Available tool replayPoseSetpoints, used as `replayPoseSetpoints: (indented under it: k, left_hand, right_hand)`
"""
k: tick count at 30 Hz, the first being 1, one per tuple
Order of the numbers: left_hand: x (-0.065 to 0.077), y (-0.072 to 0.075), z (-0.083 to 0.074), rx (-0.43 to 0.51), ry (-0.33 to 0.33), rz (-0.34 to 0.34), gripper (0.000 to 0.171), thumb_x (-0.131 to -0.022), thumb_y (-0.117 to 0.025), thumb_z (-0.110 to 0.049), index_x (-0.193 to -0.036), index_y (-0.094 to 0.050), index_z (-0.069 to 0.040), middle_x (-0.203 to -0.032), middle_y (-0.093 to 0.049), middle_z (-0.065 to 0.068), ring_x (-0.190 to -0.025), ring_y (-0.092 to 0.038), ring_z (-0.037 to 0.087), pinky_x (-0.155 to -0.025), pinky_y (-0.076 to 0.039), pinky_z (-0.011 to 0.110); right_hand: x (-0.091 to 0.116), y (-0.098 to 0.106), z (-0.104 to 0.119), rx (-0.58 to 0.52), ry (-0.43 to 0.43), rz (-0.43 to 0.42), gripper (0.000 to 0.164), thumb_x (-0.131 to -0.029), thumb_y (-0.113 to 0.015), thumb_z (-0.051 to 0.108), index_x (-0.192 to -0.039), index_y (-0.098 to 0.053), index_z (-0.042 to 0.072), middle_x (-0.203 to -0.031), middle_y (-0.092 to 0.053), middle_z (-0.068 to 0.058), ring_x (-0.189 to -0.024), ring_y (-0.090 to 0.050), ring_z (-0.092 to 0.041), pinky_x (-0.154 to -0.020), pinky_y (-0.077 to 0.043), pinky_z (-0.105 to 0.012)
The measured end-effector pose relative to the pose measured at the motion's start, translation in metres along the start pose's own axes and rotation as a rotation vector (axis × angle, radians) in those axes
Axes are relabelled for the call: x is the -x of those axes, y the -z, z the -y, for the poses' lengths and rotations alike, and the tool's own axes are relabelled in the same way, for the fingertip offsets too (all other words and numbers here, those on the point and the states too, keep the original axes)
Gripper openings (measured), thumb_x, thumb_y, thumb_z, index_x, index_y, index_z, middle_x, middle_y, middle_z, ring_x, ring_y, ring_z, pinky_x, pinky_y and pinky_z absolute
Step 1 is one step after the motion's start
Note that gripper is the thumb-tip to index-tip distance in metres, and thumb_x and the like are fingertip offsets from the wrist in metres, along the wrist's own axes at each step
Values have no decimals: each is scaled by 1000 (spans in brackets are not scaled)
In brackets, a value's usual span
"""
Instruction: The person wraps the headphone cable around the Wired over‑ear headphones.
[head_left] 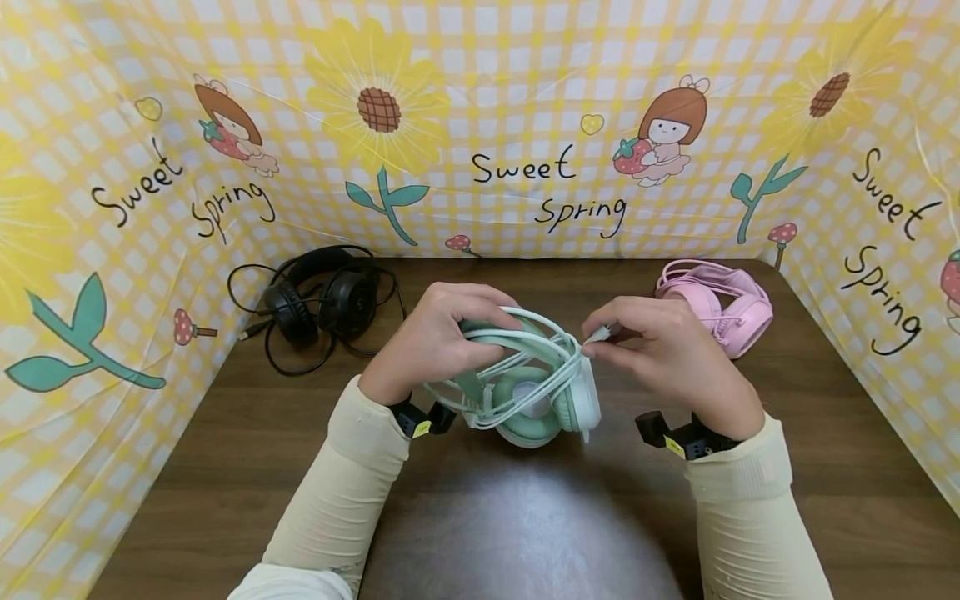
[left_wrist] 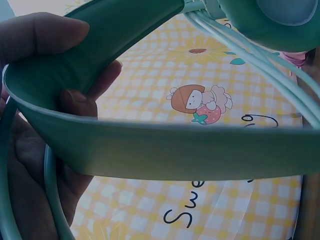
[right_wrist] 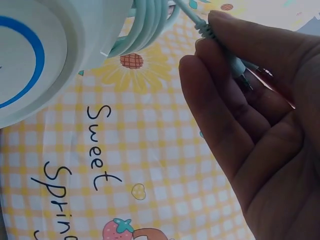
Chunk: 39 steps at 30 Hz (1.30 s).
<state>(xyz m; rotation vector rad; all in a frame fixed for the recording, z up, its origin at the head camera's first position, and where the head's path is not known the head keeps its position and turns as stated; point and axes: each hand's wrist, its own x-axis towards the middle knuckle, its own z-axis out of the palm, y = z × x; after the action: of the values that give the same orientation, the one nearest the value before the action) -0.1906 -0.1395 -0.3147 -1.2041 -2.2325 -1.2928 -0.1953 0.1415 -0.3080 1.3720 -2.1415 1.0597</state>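
Note:
Mint-green headphones (head_left: 582, 402) are held up above the middle of the table. My left hand (head_left: 448, 337) grips their headband (left_wrist: 200, 150), with the thumb on one side and fingers on the other in the left wrist view. Loops of pale green cable (right_wrist: 150, 25) are bundled around the headphones, beside the white outer ear cup (right_wrist: 55, 50). To the right, my right hand (head_left: 667, 350) pinches the cable's plug end (right_wrist: 232, 65) between thumb and fingers. Metal jack tips (right_wrist: 245, 82) stick out from it toward the palm.
Black headphones (head_left: 352, 304) with a loose black cable lie at the back left of the brown table (head_left: 247, 467). Pink headphones (head_left: 750, 321) rest at the back right, behind my right hand. A yellow checked cloth wall (head_left: 510, 83) encloses the back and sides.

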Motion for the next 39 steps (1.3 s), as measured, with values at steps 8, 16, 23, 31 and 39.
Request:
replayPoseSetpoints:
  k: [8, 16, 23, 31, 39]
  left_hand:
    - [1, 2, -1, 42, -48, 2, 18, -75, -75, 1, -88, -79, -10, -103, -70, 4, -93, -65, 15, -70, -54, 30]
    - [1, 3, 0, 89, -96, -36, 16, -75, -77, 3, -87, -79, -7, -101, -70, 7, -92, -66, 18, -71, -54, 31]
    - [4, 9, -2, 142, -89, -66, 16, -75, -76, 4, -88, -78, -5, -102, -70, 8, -92, -66, 21, -67, -52, 30]
    - [5, 17, -6, 237, -54, -140, 24, -70, -79, 14, -89, -77, 0, -103, -70, 12, -92, -65, 27, -68, -51, 33]
    - [5, 21, -6, 252, -48, -167, 23, -70, -79, 15, -88, -76, 1, -103, -70, 12, -91, -66, 28, -73, -53, 36]
  right_hand:
    - [-1, -4, 0, -16, -58, 12, 37, -73, -82, -3, -105, -70, 12, -95, -66, 6, -77, -59, -8, -70, -51, -18]
    - [-3, -6, 2, 11, -48, 1, 41, -74, -81, -5, -111, -70, 9, -109, -64, -1, -80, -58, -10, -70, -48, -19]
    - [-4, -8, 0, -21, -75, 40, 39, -81, -76, -3, -118, -68, 8, -122, -60, -4, -93, -62, -12, -78, -52, -26]
    - [-6, -24, -3, 11, -113, 105, 34, -103, -49, 16, -136, -57, 14, -137, -51, 0, -126, -48, -18, -103, -38, -38]
    - [-6, -29, -2, -23, -160, 210, 59, -98, -51, 48, -148, -40, 19, -142, -47, 2, -128, -45, -16, -104, -37, -42]
